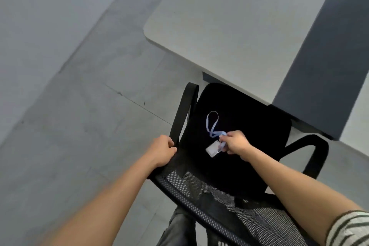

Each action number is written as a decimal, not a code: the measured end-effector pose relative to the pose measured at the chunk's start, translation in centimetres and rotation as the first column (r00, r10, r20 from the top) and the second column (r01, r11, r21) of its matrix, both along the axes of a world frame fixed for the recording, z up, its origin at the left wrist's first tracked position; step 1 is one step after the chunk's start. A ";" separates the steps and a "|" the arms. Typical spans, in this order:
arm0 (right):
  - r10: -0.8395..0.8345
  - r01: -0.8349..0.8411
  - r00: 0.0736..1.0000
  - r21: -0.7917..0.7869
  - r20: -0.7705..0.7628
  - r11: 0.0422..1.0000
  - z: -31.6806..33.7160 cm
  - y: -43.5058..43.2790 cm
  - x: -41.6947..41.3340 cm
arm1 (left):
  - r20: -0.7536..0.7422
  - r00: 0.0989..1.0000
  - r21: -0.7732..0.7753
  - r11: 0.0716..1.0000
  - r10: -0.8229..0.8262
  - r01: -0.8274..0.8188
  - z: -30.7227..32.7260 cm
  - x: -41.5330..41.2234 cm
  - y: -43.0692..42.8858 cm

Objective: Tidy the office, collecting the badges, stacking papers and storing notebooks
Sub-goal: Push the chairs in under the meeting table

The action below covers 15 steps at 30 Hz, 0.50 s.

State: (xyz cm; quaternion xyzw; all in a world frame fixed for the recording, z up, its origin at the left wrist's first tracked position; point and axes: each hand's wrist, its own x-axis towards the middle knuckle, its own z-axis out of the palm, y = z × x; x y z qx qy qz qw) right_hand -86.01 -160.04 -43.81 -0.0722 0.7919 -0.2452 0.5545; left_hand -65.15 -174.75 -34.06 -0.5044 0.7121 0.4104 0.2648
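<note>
A badge [213, 149] in a clear holder with a light blue lanyard [212, 124] lies on the black seat of an office chair [249, 126]. My right hand [235, 142] pinches the lanyard just above the badge holder, fingers curled round the strap. The lanyard's loop stretches away over the seat. My left hand [162, 150] grips the chair's back at its left corner, where the armrest joins. No papers or notebooks are in view.
The chair has a mesh back [219, 199] close to me and two black armrests [184, 110]. A white desk [229, 26] stands beyond the chair, with a dark grey partition [329, 46] on its right. Grey tiled floor [69, 86] spreads to the left.
</note>
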 end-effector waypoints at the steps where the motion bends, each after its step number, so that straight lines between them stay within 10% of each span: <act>1: -0.007 0.007 1.000 -0.051 0.004 0.999 2.1 -0.9 0.2 | -0.016 1.000 -0.015 1.000 0.016 -0.017 0.8 0.6 -0.2; 15: 0.152 -0.213 0.974 -0.470 -0.165 0.856 27.0 -17.4 8.7 | -0.255 0.966 -0.175 0.985 -0.051 0.006 12.6 12.6 -10.6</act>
